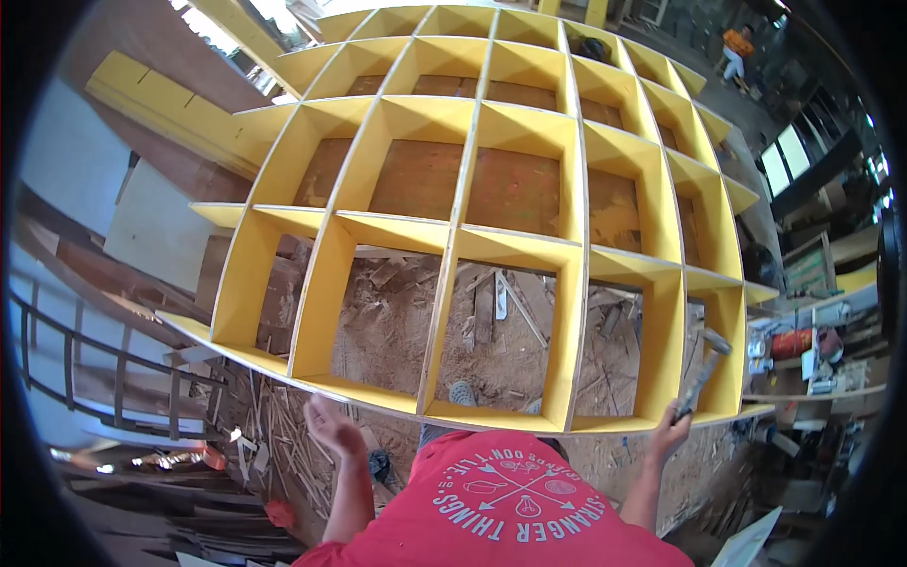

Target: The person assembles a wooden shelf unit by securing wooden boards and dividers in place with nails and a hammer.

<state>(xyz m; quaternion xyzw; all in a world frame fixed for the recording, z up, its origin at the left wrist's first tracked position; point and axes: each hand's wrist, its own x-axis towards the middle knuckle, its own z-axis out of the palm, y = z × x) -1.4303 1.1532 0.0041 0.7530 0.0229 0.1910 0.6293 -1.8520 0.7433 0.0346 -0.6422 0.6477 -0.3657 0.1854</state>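
A large yellow wooden grid frame [505, 416] with many square compartments spreads out in front of me. My right hand [669, 433] is closed round the handle of a hammer [702, 378] at the frame's near right. The hammer's head points up and away, over the near right compartment. My left hand [333, 425] is just below the near edge of the frame, left of the middle. Its fingers look stretched and hold nothing; from here I cannot tell whether they touch the edge.
Through the near compartments shows a floor [387, 331] strewn with sawdust and wood scraps. Brown boards [515, 189] lie beneath the farther ones. A dark ladder-like metal frame [104, 364] stands at left. Cluttered shelves [822, 350] are at right; a person in orange [738, 45] is far off.
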